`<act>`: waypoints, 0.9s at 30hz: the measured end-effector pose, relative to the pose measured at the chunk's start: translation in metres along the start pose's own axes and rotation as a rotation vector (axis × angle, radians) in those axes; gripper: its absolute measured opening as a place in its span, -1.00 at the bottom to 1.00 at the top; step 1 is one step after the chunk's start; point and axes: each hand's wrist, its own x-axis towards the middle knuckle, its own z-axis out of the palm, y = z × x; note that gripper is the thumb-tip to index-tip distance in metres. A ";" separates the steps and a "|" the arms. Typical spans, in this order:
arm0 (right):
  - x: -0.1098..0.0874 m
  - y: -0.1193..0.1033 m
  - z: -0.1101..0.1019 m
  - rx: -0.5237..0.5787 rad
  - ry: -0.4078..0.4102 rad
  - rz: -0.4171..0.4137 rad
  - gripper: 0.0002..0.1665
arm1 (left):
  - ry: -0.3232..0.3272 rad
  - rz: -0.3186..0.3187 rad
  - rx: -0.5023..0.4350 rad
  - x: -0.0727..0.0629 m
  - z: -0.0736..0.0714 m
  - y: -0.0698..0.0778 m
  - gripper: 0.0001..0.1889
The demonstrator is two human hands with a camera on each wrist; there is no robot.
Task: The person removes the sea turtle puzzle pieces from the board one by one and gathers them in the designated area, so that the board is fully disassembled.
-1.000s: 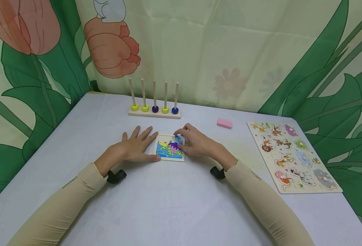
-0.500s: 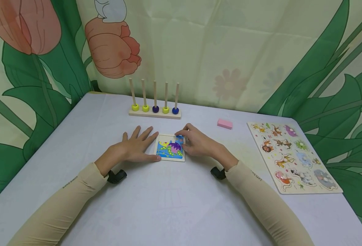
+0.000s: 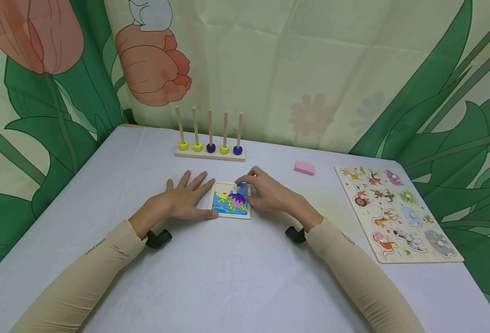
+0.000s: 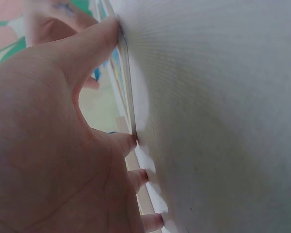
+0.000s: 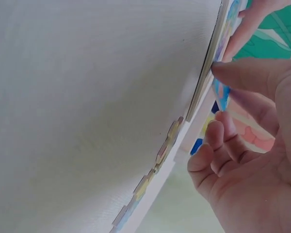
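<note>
A small picture puzzle in a pale wooden frame (image 3: 233, 216) lies flat on the table, showing a purple, pink and green sea-creature picture on blue. My left hand (image 3: 177, 201) rests beside it with fingers spread; its thumb touches the lower left corner and its index finger the upper left edge. My right hand (image 3: 270, 190) pinches a blue puzzle piece (image 3: 242, 188) at the frame's upper right corner. In the right wrist view that blue piece (image 5: 223, 94) looks tilted, with the thumb against the frame's edge and the other fingers curled. A pale strip shows along the frame's top inside.
Behind the puzzle stands a wooden peg rack (image 3: 209, 155) with yellow and dark blue beads on its upright pegs. A pink block (image 3: 304, 168) lies to its right. A large animal puzzle board (image 3: 370, 217) sits near the table's right edge. A printed curtain (image 3: 261, 69) hangs behind.
My right thumb has drawn back slightly right, from the purple picture to the frame's right side. The blue piece has shifted a little in the upper right corner. My left hand stays put.
</note>
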 end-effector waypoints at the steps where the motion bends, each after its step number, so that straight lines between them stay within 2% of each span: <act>1: 0.000 0.000 0.000 0.001 0.001 0.000 -0.42 | 0.000 0.000 -0.001 0.000 0.000 0.000 0.14; 27: -0.002 0.004 -0.001 -0.015 0.022 0.004 -0.47 | 0.003 -0.010 -0.007 -0.002 0.000 0.001 0.13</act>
